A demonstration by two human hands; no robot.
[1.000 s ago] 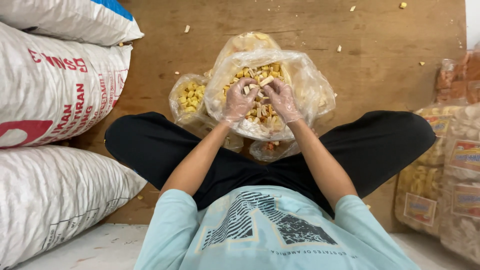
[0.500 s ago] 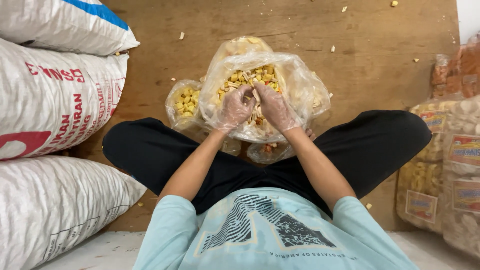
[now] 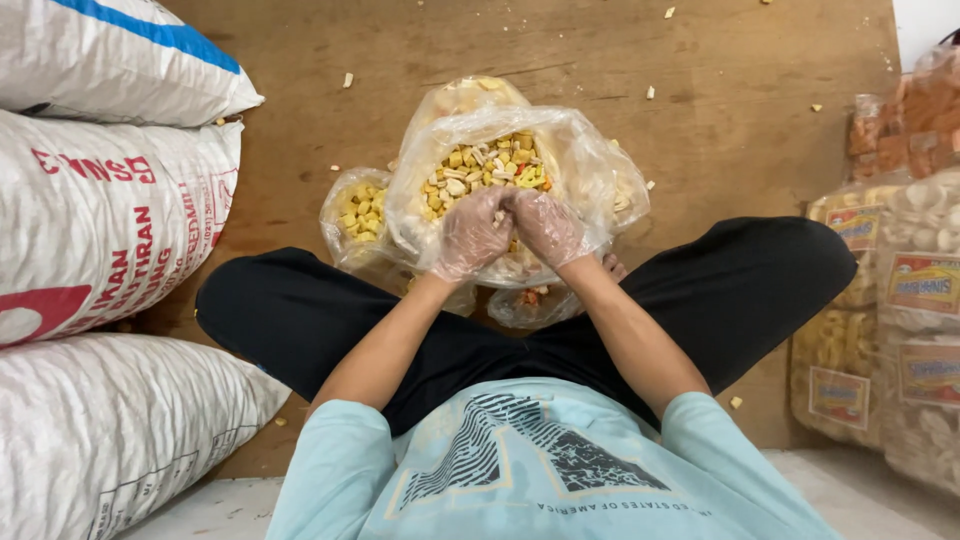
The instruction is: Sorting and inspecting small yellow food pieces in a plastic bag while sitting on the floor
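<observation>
We grip with both gloved hands, left hand (image 3: 470, 232) and right hand (image 3: 546, 228) touching, the near rim of the clear snack bag (image 3: 585, 165), which sits on the wooden floor (image 3: 760, 160) straight ahead between our knees.

Left hand (image 3: 470, 235) and right hand (image 3: 547, 228) gloved, knuckles touching, fingers curled down, forearms converging
</observation>
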